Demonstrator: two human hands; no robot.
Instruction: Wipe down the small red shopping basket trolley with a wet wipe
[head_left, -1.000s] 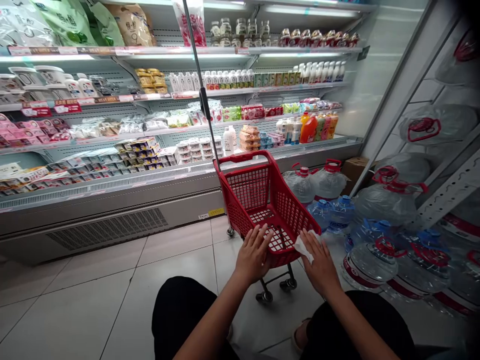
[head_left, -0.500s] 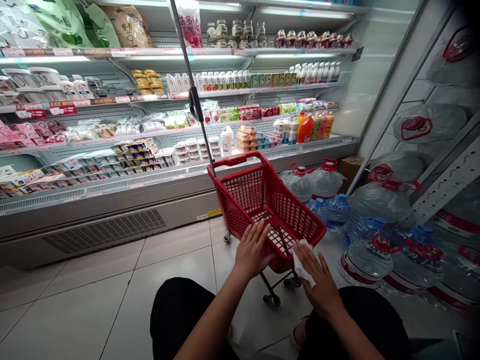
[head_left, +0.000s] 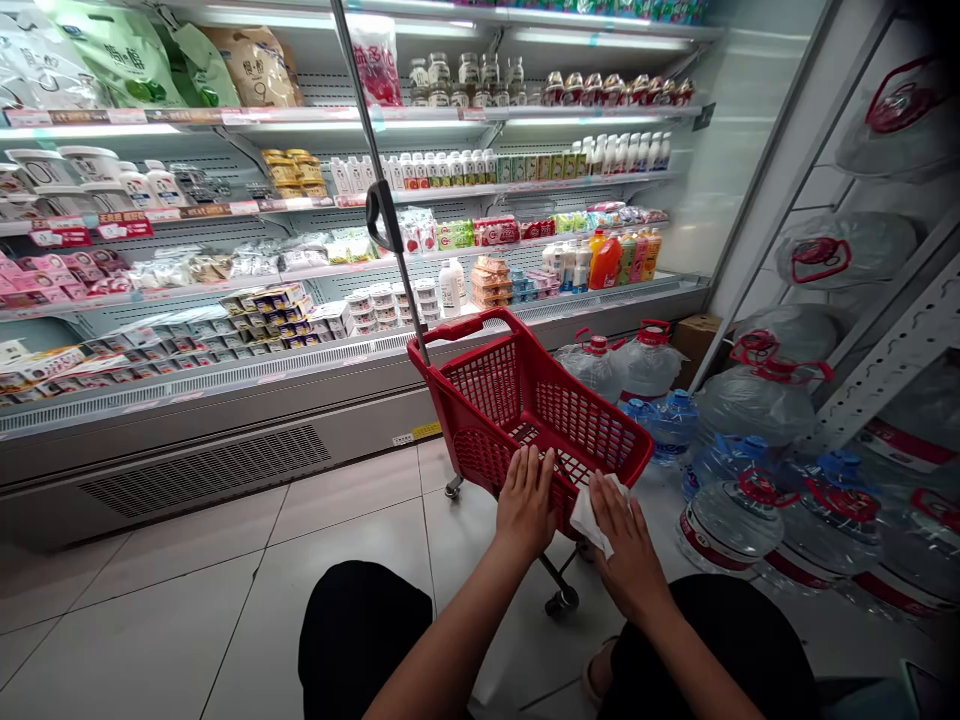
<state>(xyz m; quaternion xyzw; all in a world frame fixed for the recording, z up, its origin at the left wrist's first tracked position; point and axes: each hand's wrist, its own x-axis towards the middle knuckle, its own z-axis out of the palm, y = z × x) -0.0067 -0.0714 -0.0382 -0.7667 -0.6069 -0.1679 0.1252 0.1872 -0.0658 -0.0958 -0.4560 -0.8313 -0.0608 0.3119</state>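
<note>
A red plastic shopping cart on wheels stands before me, its basket holding nothing that I can see. My left hand lies with fingers stretched out at the cart's near side, and its fingertips reach the basket wall. At the near right corner, my right hand keeps a crumpled white tissue under its palm and fingers. Part of the tissue sticks out on the left of that hand. Whether the tissue touches the basket is hard to make out.
Behind the cart runs a chilled display case stocked with yogurt, bottles and bags. A dark pole rises at the cart's left. Large water jugs crowd the floor at right, beside a white perforated post.
My left hand has moved right along the cart, closer to my right hand. The right hand with the tissue has shifted slightly, and the cart has turned a little.
</note>
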